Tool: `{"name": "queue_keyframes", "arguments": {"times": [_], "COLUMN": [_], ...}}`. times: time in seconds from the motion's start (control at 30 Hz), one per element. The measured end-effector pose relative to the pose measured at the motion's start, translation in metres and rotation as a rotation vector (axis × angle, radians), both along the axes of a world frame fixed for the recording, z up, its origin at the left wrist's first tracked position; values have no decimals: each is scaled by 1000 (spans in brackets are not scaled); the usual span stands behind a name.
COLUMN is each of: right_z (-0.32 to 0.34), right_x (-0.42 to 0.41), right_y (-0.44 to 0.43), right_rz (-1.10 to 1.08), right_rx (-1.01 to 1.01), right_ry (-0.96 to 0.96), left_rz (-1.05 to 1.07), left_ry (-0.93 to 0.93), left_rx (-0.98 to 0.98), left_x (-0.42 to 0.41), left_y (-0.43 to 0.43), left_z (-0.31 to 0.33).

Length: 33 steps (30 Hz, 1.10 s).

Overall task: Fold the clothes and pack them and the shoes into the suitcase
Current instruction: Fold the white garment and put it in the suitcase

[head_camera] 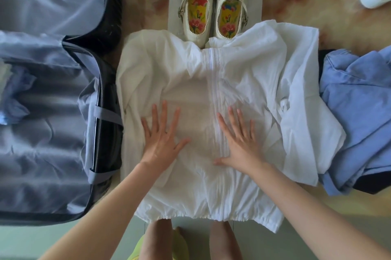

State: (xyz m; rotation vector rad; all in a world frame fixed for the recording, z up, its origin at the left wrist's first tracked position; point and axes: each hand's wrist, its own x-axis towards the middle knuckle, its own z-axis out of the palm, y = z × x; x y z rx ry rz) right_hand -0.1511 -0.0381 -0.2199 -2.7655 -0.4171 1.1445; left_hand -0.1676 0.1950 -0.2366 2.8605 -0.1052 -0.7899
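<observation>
- Smoothing the white zip-front garment (211,94) is the step we judge ourselves to be in: it lies face up on the surface in front of us, zipper running down its middle, hem nearest our body
- Our left hand (163,143) lies flat on the cloth left of the zipper, fingers spread, pinching nothing
- Our right hand (241,143) lies flat just right of the zipper, fingers also spread, thumb touching the zip line
- Sleeves and side panels spill out, rumpled, to both sides, so no fold looks made yet
- For the next move, we think each hand must leave its flat press and pick up a side edge, bringing a sleeve in toward the zipper
- The open suitcase (53,111) sits just left of the garment, its grey lining showing; something light blue lies inside
- A pair of cream strap shoes (211,14) stands at the collar end, heels touching the cloth
- A crumpled blue garment (357,124) waits at the right, unfolded, partly under the white sleeve
</observation>
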Motion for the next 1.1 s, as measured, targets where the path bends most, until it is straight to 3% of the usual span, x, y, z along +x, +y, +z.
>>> {"name": "queue_keyframes", "arguments": {"times": [0.23, 0.43, 0.53, 0.6, 0.7, 0.83, 0.97, 1.03, 1.1], "right_z": [-2, 4, 13, 24, 42, 50, 43, 36, 22], "right_x": [0, 1, 17, 47, 107, 157, 148, 123, 91], "right_y": [-2, 10, 24, 32, 44, 45, 35, 32, 28], "right_rz": [20, -82, -135, -183, -242, -197, -102, -84, -19], "right_rx": [-120, -64, 153, 276, 310, 263, 248, 318, 337], "right_ry": [59, 87, -242, -460, -604, -653, -788, -816, -789], "left_rz": [216, 185, 179, 201, 61, 12, 250, 169, -39], "left_ry": [217, 129, 158, 13, -232, -121, -386, -520, -545], "left_rx": [83, -33, -52, -106, -190, -182, -373, -343, -327], "left_x": [30, 41, 43, 51, 72, 102, 116, 120, 125], "left_y": [14, 3, 0, 1, -2, -10, -8, -7, -10], "left_z": [-3, 4, 7, 13, 23, 27, 45, 50, 54]}}
